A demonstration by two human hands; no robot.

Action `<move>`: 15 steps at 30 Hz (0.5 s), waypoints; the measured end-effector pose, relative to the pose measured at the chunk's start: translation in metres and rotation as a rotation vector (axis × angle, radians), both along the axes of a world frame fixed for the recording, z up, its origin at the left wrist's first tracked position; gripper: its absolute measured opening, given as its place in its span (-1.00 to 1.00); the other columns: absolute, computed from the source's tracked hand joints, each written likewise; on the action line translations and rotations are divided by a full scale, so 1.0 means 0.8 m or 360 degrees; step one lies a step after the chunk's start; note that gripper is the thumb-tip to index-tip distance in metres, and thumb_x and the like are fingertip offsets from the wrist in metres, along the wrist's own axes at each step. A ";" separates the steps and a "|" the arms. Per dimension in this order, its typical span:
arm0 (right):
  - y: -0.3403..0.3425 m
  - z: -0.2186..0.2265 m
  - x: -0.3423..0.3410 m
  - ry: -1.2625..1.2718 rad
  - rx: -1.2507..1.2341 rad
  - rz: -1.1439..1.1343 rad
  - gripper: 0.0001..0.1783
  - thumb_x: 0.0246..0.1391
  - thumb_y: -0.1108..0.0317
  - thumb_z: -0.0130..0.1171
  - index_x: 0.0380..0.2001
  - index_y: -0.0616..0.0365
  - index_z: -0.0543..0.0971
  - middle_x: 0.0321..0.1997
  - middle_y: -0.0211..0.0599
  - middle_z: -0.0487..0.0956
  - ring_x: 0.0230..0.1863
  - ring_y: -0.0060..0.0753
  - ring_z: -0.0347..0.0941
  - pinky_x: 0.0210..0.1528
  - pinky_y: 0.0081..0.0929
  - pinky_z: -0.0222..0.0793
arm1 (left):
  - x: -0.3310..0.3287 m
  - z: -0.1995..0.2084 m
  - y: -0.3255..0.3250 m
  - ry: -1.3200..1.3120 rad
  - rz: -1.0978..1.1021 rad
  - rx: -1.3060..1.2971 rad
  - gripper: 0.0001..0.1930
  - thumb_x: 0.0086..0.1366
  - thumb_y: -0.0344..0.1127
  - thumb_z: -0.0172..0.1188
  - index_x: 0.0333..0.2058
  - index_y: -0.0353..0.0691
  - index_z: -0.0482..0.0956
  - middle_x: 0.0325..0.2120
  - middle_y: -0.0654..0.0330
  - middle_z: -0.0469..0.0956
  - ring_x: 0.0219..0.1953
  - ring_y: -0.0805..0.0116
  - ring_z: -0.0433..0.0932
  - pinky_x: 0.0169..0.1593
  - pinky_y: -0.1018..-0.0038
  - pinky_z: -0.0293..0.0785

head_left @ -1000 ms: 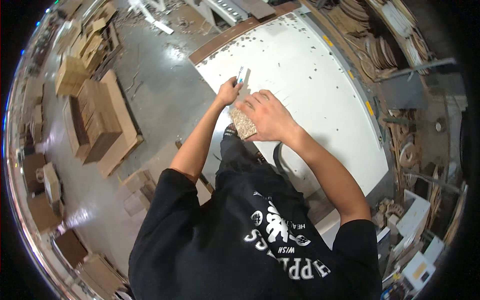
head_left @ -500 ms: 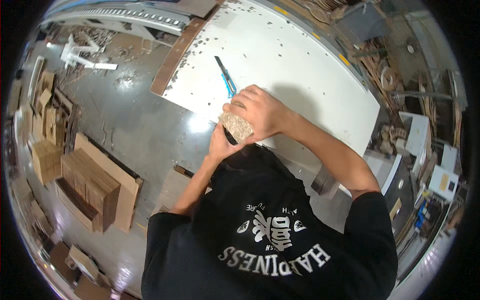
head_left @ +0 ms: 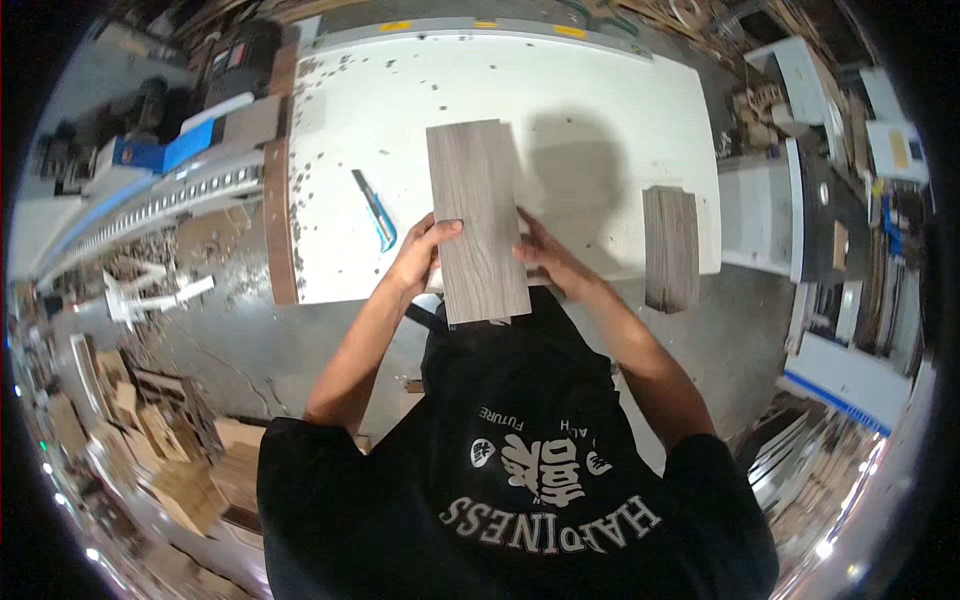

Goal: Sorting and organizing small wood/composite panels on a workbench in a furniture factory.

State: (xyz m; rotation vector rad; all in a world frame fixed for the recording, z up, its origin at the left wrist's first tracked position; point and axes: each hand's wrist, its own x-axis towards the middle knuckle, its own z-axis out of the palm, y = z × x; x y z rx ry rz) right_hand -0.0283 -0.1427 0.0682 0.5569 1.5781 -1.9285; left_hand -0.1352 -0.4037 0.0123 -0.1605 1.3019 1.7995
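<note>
Hands: left hand (head_left: 425, 258) and right hand (head_left: 548, 262) grip long grey wood-grain plank (head_left: 476, 218) by its edges over white worktable (head_left: 600, 110); second plank (head_left: 670, 247) already lies aside, blue utility knife (head_left: 375, 210) unused.

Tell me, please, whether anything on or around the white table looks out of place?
Yes: a second grey plank overhangs the white table at its near edge, unsupported, and dark chips litter its left side.
</note>
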 end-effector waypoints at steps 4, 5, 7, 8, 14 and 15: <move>0.001 -0.027 0.055 0.0046 -0.0438 -0.0625 0.31 0.25 -0.18 0.43 0.75 0.06 -0.14 0.62 0.27 0.23 0.59 0.24 0.25 0.38 0.16 0.47 | 0.004 0.034 0.063 -0.0468 -0.0234 -0.0035 -0.14 0.35 0.24 0.38 0.43 -0.25 0.47 0.24 -0.01 0.62 0.23 0.17 0.65 0.24 0.20 0.62; 0.003 -0.026 0.057 0.0066 -0.0473 -0.0685 0.31 0.25 -0.18 0.43 0.75 0.06 -0.14 0.62 0.27 0.23 0.59 0.24 0.25 0.38 0.16 0.47 | 0.001 0.036 0.070 -0.0452 -0.0290 -0.0078 -0.14 0.35 0.24 0.38 0.43 -0.25 0.47 0.24 -0.01 0.62 0.23 0.17 0.65 0.24 0.20 0.62; 0.013 -0.011 0.060 -0.0235 -0.0507 -0.0680 0.17 0.30 -0.28 0.32 0.68 0.18 0.06 0.50 0.21 0.36 0.48 0.14 0.38 0.35 0.10 0.51 | -0.004 0.027 0.086 -0.0670 -0.0572 -0.0248 -0.13 0.40 0.34 0.26 0.45 -0.17 0.46 0.30 0.03 0.60 0.28 0.11 0.61 0.30 0.16 0.58; 0.021 -0.002 0.060 -0.0214 -0.0548 -0.0733 0.17 0.30 -0.28 0.32 0.68 0.18 0.06 0.50 0.21 0.36 0.48 0.14 0.38 0.35 0.10 0.51 | -0.005 0.017 0.094 -0.0750 -0.0600 -0.0202 -0.23 0.49 0.36 0.13 0.36 -0.18 0.54 0.18 0.01 0.67 0.17 0.07 0.69 0.22 0.04 0.65; 0.050 0.005 0.034 -0.0767 -0.0670 -0.0726 -0.19 0.38 -0.37 0.12 0.31 0.12 0.47 0.16 -0.14 0.60 0.08 -0.20 0.68 -0.03 -0.13 0.72 | -0.015 -0.043 0.112 -0.0683 -0.0440 -0.0491 -0.16 0.55 0.48 0.00 0.31 -0.25 0.53 0.09 -0.02 0.69 0.08 0.08 0.70 0.18 0.14 0.67; 0.051 -0.006 0.026 -0.0755 -0.0695 -0.0747 -0.19 0.38 -0.37 0.12 0.31 0.12 0.47 0.16 -0.14 0.60 0.08 -0.20 0.68 -0.03 -0.13 0.72 | -0.021 -0.048 0.113 -0.0714 -0.0305 -0.0486 -0.19 0.54 0.50 0.03 0.18 -0.24 0.64 -0.04 -0.02 0.76 -0.05 0.08 0.77 0.09 0.13 0.75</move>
